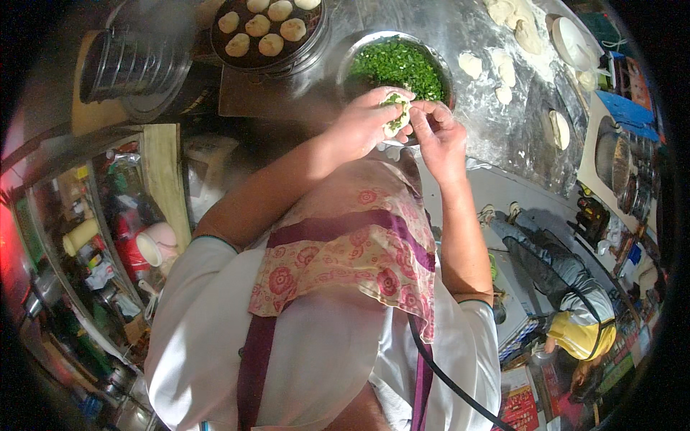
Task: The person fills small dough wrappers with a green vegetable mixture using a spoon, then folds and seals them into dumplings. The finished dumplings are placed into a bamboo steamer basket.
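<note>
My left hand (362, 121) cups a round of dough (397, 114) with chopped green filling showing in its middle. The fingers of my right hand (441, 126) pinch the dough's right edge. Both hands are over the near rim of a metal bowl (450, 81), which holds finely chopped greens (401, 64). To the right, small dough pieces (470, 65) lie on the floured metal worktop (485, 132). Nearer the worktop's right edge is an oval dough piece (560, 131).
Several filled buns (270, 44) sit on a round dark pan (226, 59) at the upper left. A large dough mass (520, 24) lies at the upper right beside a white bowl (570, 43). Another person (571, 285) is at the lower right. Cluttered shelves (102, 215) stand left.
</note>
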Demonstrator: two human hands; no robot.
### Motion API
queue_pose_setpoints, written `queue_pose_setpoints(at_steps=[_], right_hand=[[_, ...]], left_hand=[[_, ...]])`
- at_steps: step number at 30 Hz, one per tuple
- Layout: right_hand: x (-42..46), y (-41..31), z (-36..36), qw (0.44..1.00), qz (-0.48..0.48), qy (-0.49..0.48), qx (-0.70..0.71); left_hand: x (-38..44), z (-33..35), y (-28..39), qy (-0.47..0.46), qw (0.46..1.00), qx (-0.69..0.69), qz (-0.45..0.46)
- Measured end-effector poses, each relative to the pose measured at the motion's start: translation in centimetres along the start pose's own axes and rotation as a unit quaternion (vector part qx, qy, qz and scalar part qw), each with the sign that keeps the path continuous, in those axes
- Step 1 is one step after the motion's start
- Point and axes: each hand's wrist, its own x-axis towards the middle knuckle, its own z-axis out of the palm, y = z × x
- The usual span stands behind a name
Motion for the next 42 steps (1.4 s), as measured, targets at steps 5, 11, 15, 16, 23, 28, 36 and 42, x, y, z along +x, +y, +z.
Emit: queue_pose_setpoints(at_steps=[5, 11, 15, 16, 23, 28, 36, 42], right_hand=[[0.1, -1.5, -0.2, 0.997, -0.065, -0.017, -0.048], [0.5, -1.5, -0.8, 0.99, -0.063, -0.034, -0.125], [0.5, -1.9, -1.2, 0.975, -0.083, -0.031, -0.206], [0.4, -2.3, -1.2, 0.981, -0.058, -0.039, -0.183], [0.1, -2.6, -1.2, 0.984, -0.06, -0.055, -0.158], [0.0, -3.8, -1.2, 0.978, -0.082, -0.064, -0.179], [0.2, -3.2, -1.0, 0.982, -0.07, -0.07, -0.163], [-0.4, -3.6, -0.6, 0.996, -0.019, -0.038, -0.08]], left_hand=[[0.2, 0.1, 0.7, -0.04, 0.998, 0.052, -0.018], [1.0, -0.8, 1.4, -0.122, 0.988, 0.087, -0.026], [0.4, -1.7, 1.1, -0.129, 0.986, -0.081, -0.067], [0.4, -2.2, 0.5, -0.149, 0.982, -0.109, -0.043], [0.2, -0.7, 0.3, -0.095, 0.988, 0.124, 0.006], [0.8, -1.8, 0.2, -0.14, 0.981, 0.134, -0.024], [-0.3, -0.2, 2.1, -0.178, 0.983, -0.011, -0.043], [-1.9, 0.1, 1.6, -0.073, 0.997, -0.019, -0.025]])
